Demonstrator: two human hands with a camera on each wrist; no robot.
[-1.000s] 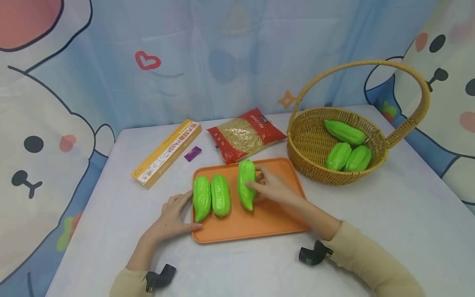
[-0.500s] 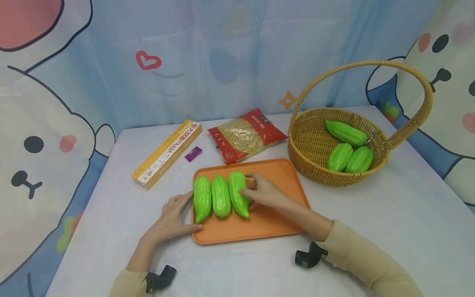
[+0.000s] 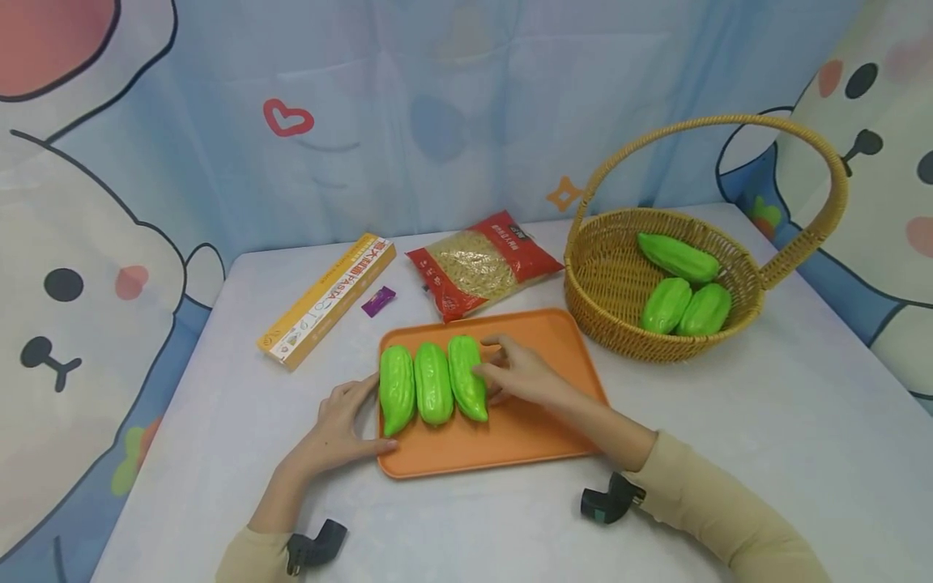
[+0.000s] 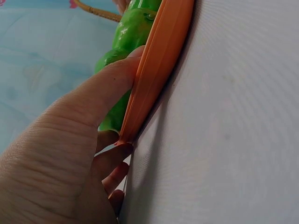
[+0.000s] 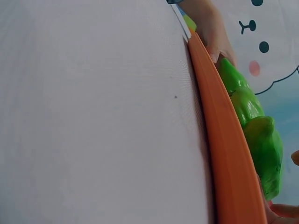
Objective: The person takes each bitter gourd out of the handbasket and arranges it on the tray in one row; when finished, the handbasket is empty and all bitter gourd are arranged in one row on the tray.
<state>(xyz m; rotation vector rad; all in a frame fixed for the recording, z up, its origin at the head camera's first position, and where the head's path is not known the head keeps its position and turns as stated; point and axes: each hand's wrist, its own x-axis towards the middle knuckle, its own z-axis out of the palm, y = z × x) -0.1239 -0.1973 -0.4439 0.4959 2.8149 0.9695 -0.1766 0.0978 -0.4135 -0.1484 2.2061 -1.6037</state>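
Three bright green, ridged bitter melons lie side by side on an orange tray (image 3: pixel 539 433): a left one (image 3: pixel 397 393), a middle one (image 3: pixel 434 385) and a right one (image 3: pixel 467 380). My left hand (image 3: pixel 331 429) holds the tray's left end, its thumb on the front rim and fingers (image 4: pixel 112 158) around the corner. Beside the right bitter melon is my right hand (image 3: pixel 525 372), fingers loosely bent. In the right wrist view its fingertips (image 5: pixel 295 157) show a gap from the nearest bitter melon (image 5: pixel 264 154). Part of this hand is out of that view.
A wicker basket (image 3: pixel 605 320) with a tall handle stands at the right, holding three more green bitter melons (image 3: pixel 678 257). Behind the tray lie a red pasta bag (image 3: pixel 477 267), a small purple packet (image 3: pixel 379 300) and a long yellow pasta box (image 3: pixel 328 304).
My right hand has brought the right bitter melon left and down beside the middle one, then eased slightly away from it. My left hand has stayed at the tray.
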